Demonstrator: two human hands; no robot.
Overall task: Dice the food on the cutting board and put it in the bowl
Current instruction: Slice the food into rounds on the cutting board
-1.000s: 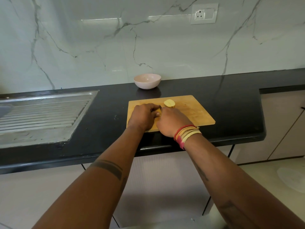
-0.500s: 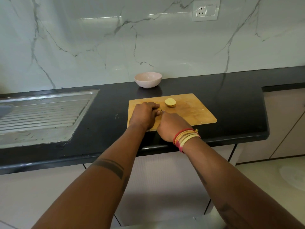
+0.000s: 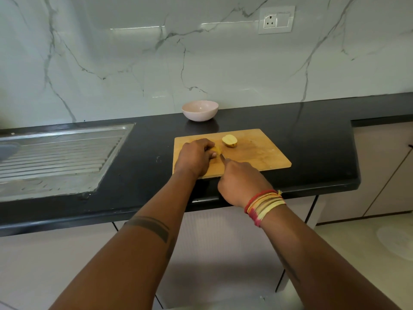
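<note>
On the wooden cutting board (image 3: 257, 153), left hand (image 3: 194, 157) is pressing curled fingers (image 3: 206, 144) around a yellow food piece (image 3: 217, 150); right hand (image 3: 242, 182) is gripping a knife (image 3: 222, 158) just beside it. Half potato (image 3: 229, 140) is lying cut-face up nearby. Pink bowl (image 3: 200, 110) is sitting behind on the black surface (image 3: 312, 130).

A single head-worn camera looks forward and down from standing height along both forearms, squarely facing the marble wall (image 3: 134, 63); the black counter (image 3: 312, 139) crosses mid-frame, fairly near, with wide-angle bending at the edges
</note>
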